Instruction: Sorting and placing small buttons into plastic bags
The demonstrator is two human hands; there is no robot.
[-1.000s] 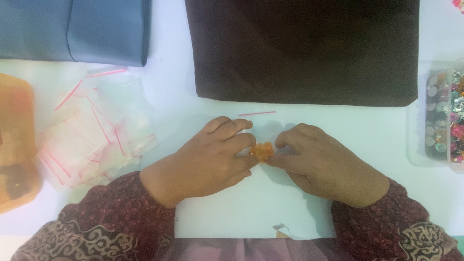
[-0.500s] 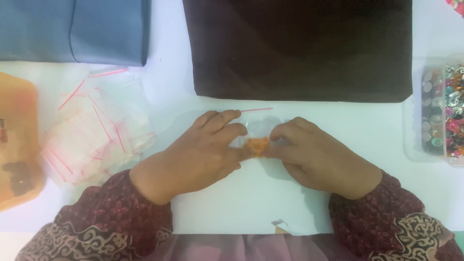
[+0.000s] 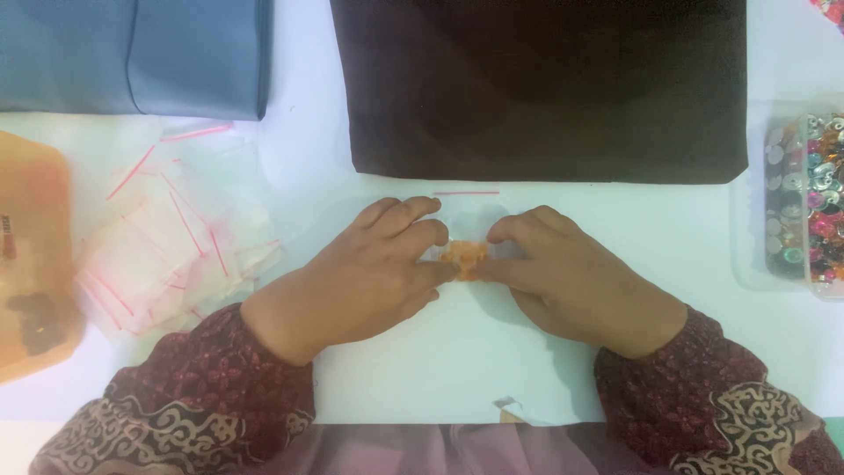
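Note:
A small clear zip bag [image 3: 466,220] with a red strip along its top lies on the white table [image 3: 457,369]. Inside it sits a small orange piece [image 3: 463,256]. My left hand [image 3: 369,268] and my right hand [image 3: 571,277] meet over the bag, fingertips pressing on it from both sides of the orange piece. Much of the bag is hidden beneath my fingers. Both arms wear dark red patterned sleeves.
A heap of clear zip bags [image 3: 176,237] with red strips lies at the left, beside an orange packet [image 3: 31,255]. Folded blue cloth [image 3: 132,53] and dark brown cloth [image 3: 545,88] lie at the back. A clear box of coloured beads [image 3: 804,202] stands at the right edge.
Both hands stay pressed on the small bag; they sit slightly higher and further left in view, and the bag's red strip shows a little above the fingers.

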